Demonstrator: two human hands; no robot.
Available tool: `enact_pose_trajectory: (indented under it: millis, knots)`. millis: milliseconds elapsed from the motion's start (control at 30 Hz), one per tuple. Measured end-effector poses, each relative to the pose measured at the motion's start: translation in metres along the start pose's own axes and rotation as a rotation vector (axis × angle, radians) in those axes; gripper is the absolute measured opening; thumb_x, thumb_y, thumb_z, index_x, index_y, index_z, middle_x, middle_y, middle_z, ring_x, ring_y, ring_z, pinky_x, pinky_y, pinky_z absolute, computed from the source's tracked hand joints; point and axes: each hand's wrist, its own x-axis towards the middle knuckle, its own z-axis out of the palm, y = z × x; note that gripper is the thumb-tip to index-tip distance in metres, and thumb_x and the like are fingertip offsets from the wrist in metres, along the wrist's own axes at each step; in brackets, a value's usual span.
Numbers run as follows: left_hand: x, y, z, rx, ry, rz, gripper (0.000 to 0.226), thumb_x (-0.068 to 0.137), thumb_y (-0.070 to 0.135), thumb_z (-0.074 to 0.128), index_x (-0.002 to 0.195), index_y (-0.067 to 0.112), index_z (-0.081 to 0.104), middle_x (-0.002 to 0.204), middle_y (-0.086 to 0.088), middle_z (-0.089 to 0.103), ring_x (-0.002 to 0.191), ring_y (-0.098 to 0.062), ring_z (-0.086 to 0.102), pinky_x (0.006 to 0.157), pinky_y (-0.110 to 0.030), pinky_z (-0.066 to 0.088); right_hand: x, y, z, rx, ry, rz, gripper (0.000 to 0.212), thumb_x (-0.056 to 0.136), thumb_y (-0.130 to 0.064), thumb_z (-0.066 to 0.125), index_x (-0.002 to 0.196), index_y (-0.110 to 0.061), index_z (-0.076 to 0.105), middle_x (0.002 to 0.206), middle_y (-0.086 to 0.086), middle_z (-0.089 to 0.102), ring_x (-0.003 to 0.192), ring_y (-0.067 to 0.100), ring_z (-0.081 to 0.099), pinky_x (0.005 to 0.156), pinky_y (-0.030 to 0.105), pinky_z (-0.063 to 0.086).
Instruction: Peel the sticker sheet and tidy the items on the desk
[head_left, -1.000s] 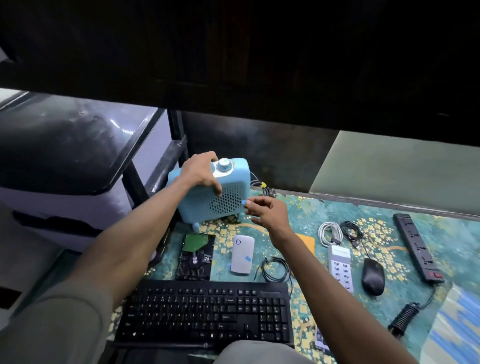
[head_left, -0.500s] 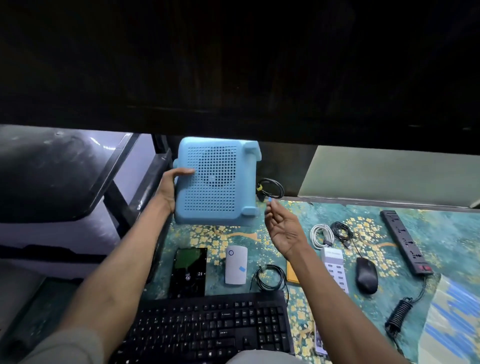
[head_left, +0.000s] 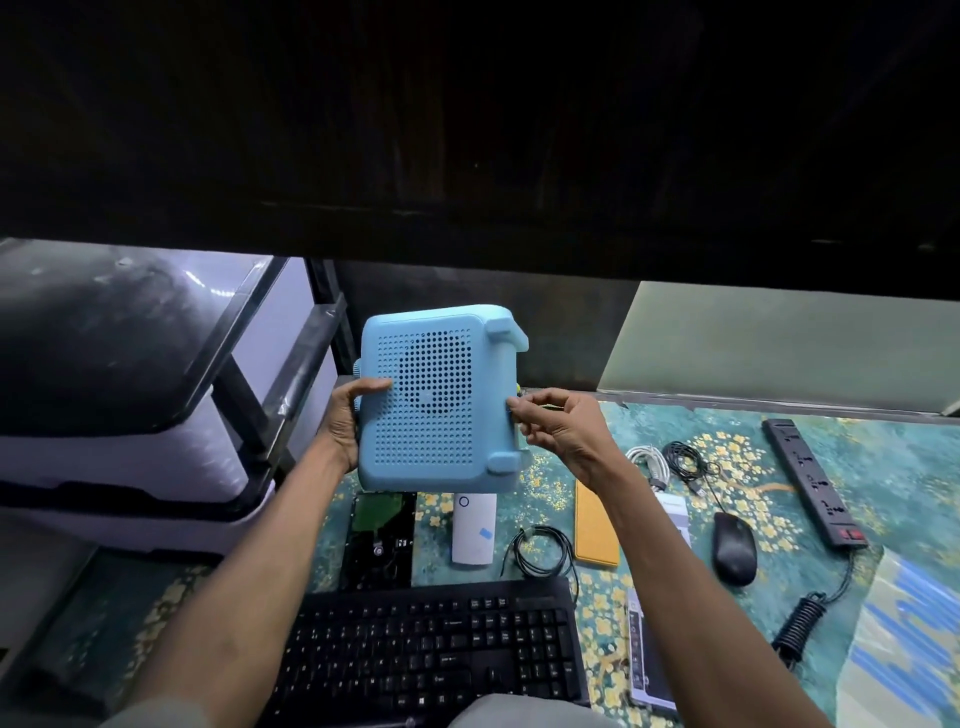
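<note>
Blue heater (head_left: 431, 410) is held up off the patterned cloth (head_left: 883, 467), perforated grille facing the camera, its two stub feet pointing right. It sits above the hard drive (head_left: 382, 540) and the white box (head_left: 472, 527), clear of both.

Left hand (head_left: 345, 421): grip wrapped round the heater's left edge, thumb laid flat on the grille, fingers hidden behind the body.

Right hand (head_left: 563, 431): thumb and forefinger pressed together at the heater's right edge, between the two feet. A sliver of blue shows at the fingertips; whether it is a separate small piece or part of the casing cannot be told. The other fingers are curled loosely.

On the cloth, left to right: hard drive, circuit side up; white box with a ring mark and a blue sticker; coiled black cable (head_left: 540, 551); orange pad (head_left: 597, 519); white cable bundle (head_left: 649, 462); another black cable tangle (head_left: 685, 457); black mouse (head_left: 733, 545); black power strip (head_left: 813, 483) with a red switch at its near end and a coiled cord (head_left: 800, 623) trailing from it. A black keyboard (head_left: 426, 644) lies nearest the person, below the drive and box. A white multi-port block (head_left: 675, 512) is partly hidden by the right forearm.

A dark shelf underside fills the upper frame. A glass-topped stand (head_left: 234, 332) stands at left.
</note>
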Motion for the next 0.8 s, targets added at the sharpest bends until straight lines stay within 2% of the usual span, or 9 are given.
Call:
enact_pose_trajectory:
  millis: [67, 167, 233, 333, 500, 667, 733, 800]
  knots:
    - [-0.005, -0.001, 0.002, 0.011, 0.016, 0.006, 0.077, 0.047, 0.025, 0.089, 0.119, 0.01, 0.069, 0.112, -0.014, 0.071, 0.093, -0.034, 0.068, 0.093, -0.053, 0.056, 0.0, 0.006, 0.002, -0.178, 0.051, -0.01, 0.03, 0.085, -0.031, 0.083, 0.073, -0.008, 0.068, 0.064, 0.004, 0.06, 0.053, 0.013, 0.044, 0.049, 0.023, 0.042]
    - [-0.009, 0.0, 0.007, 0.01, 0.032, 0.028, 0.051, 0.065, 0.021, 0.075, 0.115, 0.011, 0.07, 0.105, -0.012, 0.074, 0.088, -0.032, 0.069, 0.087, -0.051, 0.058, -0.001, 0.021, 0.003, -0.195, 0.162, 0.017, 0.038, 0.085, -0.038, 0.081, 0.064, -0.013, 0.062, 0.052, -0.005, 0.049, 0.047, 0.011, 0.035, 0.045, 0.022, 0.032]
    - [-0.01, 0.001, 0.008, 0.009, 0.032, 0.029, 0.043, 0.075, 0.02, 0.064, 0.116, 0.01, 0.07, 0.105, -0.012, 0.073, 0.089, -0.032, 0.069, 0.088, -0.052, 0.057, -0.003, 0.029, 0.001, -0.181, 0.187, 0.027, 0.032, 0.085, -0.037, 0.081, 0.072, -0.011, 0.067, 0.059, -0.001, 0.058, 0.051, 0.013, 0.042, 0.049, 0.024, 0.037]
    - [-0.011, 0.005, 0.008, 0.012, 0.03, 0.039, 0.042, 0.076, 0.019, 0.063, 0.115, 0.009, 0.07, 0.106, -0.013, 0.073, 0.088, -0.032, 0.069, 0.085, -0.051, 0.06, -0.005, 0.032, 0.001, -0.141, 0.167, 0.039, 0.022, 0.087, -0.031, 0.081, 0.082, -0.011, 0.074, 0.072, 0.0, 0.071, 0.064, 0.016, 0.055, 0.055, 0.028, 0.044]
    - [-0.009, 0.004, 0.008, 0.014, 0.044, 0.047, 0.038, 0.078, 0.02, 0.062, 0.113, 0.01, 0.071, 0.104, -0.012, 0.073, 0.087, -0.031, 0.07, 0.082, -0.05, 0.06, -0.003, 0.03, 0.0, -0.081, 0.157, 0.027, 0.007, 0.086, -0.018, 0.081, 0.082, -0.015, 0.076, 0.076, -0.001, 0.074, 0.073, 0.017, 0.062, 0.063, 0.03, 0.047]
    - [-0.011, -0.001, 0.012, -0.018, 0.047, 0.035, 0.028, 0.087, 0.017, 0.052, 0.106, 0.01, 0.073, 0.097, -0.01, 0.075, 0.08, -0.028, 0.072, 0.075, -0.046, 0.063, -0.002, 0.031, -0.005, -0.06, 0.152, 0.015, 0.007, 0.086, -0.018, 0.082, 0.082, -0.016, 0.077, 0.074, -0.004, 0.073, 0.073, 0.015, 0.061, 0.064, 0.03, 0.044]
    - [-0.011, 0.002, 0.016, 0.017, 0.05, 0.042, 0.028, 0.084, 0.017, 0.056, 0.103, 0.011, 0.075, 0.097, -0.01, 0.075, 0.08, -0.028, 0.071, 0.074, -0.045, 0.063, -0.002, 0.034, -0.008, -0.064, 0.171, 0.04, 0.006, 0.086, -0.019, 0.082, 0.084, -0.016, 0.077, 0.078, -0.002, 0.073, 0.075, 0.016, 0.061, 0.065, 0.031, 0.044]
    - [-0.008, 0.014, 0.021, 0.133, 0.035, 0.058, 0.034, 0.076, 0.016, 0.066, 0.107, 0.01, 0.076, 0.108, -0.016, 0.074, 0.086, -0.034, 0.071, 0.079, -0.049, 0.062, -0.001, 0.041, -0.01, -0.072, 0.234, 0.094, 0.007, 0.086, -0.017, 0.081, 0.087, -0.014, 0.075, 0.081, 0.002, 0.071, 0.074, 0.017, 0.061, 0.064, 0.03, 0.045]
